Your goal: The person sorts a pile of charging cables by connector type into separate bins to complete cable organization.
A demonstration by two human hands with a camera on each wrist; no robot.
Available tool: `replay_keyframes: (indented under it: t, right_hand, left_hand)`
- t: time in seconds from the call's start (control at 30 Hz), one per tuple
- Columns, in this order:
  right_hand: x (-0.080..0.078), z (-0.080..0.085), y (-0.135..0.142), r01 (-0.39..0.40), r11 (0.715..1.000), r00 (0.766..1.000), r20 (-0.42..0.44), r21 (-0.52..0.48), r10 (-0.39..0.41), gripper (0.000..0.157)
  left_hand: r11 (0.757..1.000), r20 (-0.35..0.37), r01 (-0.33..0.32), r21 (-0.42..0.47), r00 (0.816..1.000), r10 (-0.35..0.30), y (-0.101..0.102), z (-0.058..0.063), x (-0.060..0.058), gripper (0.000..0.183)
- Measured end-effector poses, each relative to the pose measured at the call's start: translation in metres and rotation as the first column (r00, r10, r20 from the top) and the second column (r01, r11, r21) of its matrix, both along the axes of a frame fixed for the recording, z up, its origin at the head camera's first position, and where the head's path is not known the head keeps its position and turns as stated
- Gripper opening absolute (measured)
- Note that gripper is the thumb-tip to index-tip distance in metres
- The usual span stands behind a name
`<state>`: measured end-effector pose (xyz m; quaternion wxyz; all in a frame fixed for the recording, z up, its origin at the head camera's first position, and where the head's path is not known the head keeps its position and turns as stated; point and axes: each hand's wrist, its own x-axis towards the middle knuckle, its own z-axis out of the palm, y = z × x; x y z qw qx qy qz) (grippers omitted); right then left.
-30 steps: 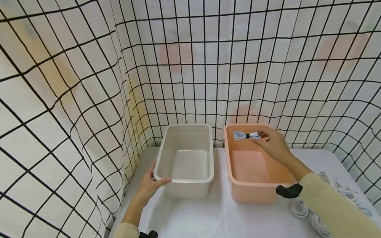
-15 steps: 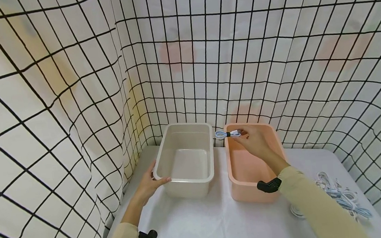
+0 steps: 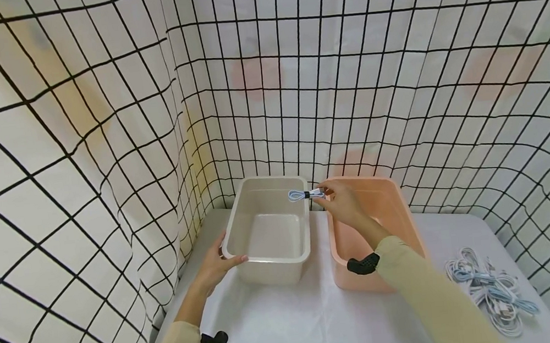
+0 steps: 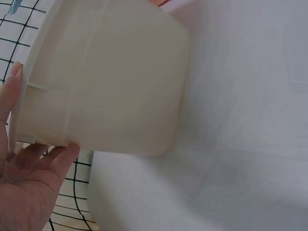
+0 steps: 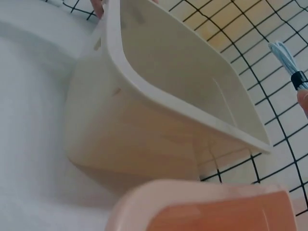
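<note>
My right hand (image 3: 341, 202) pinches a coiled blue-and-white cable (image 3: 299, 195) bound with a black strap, its light connector end between thumb and fingers. The coil hangs in the air over the right rim of the beige bin (image 3: 270, 261). At that bin's near left corner, my left hand (image 3: 216, 266) grips the rim, thumb on top and fingers around the outside; the left wrist view shows those fingers (image 4: 53, 159) against the outer wall. Below my right forearm stands an orange bin (image 3: 365, 281), partly covered by the arm. Only the cable's looped end (image 5: 284, 55) and strap show in the right wrist view.
Several coiled white and blue cables (image 3: 495, 288) lie in a pile on the white-covered table (image 3: 290, 324) at the right. A black wire grid (image 3: 279, 110) with pale cloth behind it encloses the back and sides.
My right hand has carried the cable leftward from above the orange bin to the beige bin's right rim. The left hand has stayed on the beige bin. More of the cable pile shows now.
</note>
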<state>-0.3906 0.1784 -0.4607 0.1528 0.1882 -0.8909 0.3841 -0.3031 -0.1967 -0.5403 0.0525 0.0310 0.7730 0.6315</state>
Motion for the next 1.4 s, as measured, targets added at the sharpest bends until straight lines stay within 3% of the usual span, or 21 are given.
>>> replay_keyframes:
  t: [0.37,0.6,0.7,0.9,1.13,1.4]
  right_hand:
    - [-0.013,0.004,-0.041,0.023,0.999,1.0,0.018,0.027,-0.024,0.035]
    - [-0.029,0.003,-0.05,0.168,0.981,0.981,0.079,0.093,-0.175,0.063]
    - [-0.03,0.002,-0.046,0.192,0.973,0.971,0.123,0.128,-0.207,0.065]
    - [-0.027,0.001,-0.039,0.1,0.983,0.981,0.152,0.157,-0.124,0.058]
    - [-0.023,0.002,-0.031,0.028,0.987,0.98,0.19,0.156,-0.058,0.058]
    - [-0.022,0.0,-0.027,0.03,0.991,0.975,0.213,0.132,-0.058,0.053]
  left_hand:
    - [1.0,0.0,-0.003,-0.001,1.0,0.003,0.007,-0.003,-0.003,0.109]
    - [1.0,-0.012,0.007,0.002,1.0,-0.007,0.011,-0.002,-0.003,0.108]
    - [1.0,-0.006,0.009,-0.011,1.0,-0.009,0.011,-0.001,-0.002,0.108]
    - [1.0,-0.006,0.012,-0.021,1.0,-0.012,0.007,0.003,0.001,0.105]
    - [1.0,-0.015,0.011,-0.017,1.0,-0.011,0.006,-0.003,-0.002,0.105]
    - [0.999,-0.014,0.025,0.045,1.0,-0.024,0.0,0.0,0.0,0.102]
